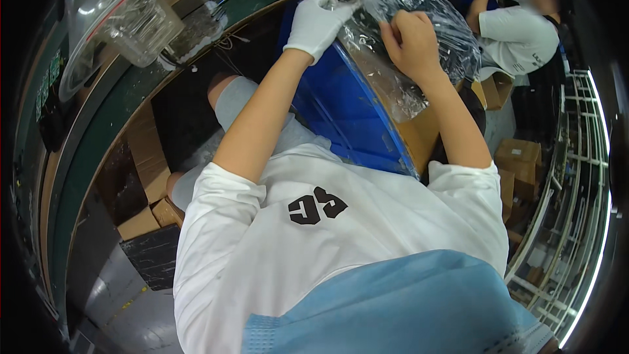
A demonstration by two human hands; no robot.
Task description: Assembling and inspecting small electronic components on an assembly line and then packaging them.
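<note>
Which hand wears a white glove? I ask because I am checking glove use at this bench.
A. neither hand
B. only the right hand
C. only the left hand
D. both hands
C: the left hand is in a white glove, while the right hand is bare; both grip the crinkled clear plastic bag.

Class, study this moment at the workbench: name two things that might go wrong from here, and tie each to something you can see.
1. The clear plastic bag is pinched at its edge by the gloved left hand and the bare right hand; the thin crinkled film might tear or slip.
2. The bag hangs over the edge of the blue bin, so dropped contents could fall toward the cardboard boxes below.
</note>
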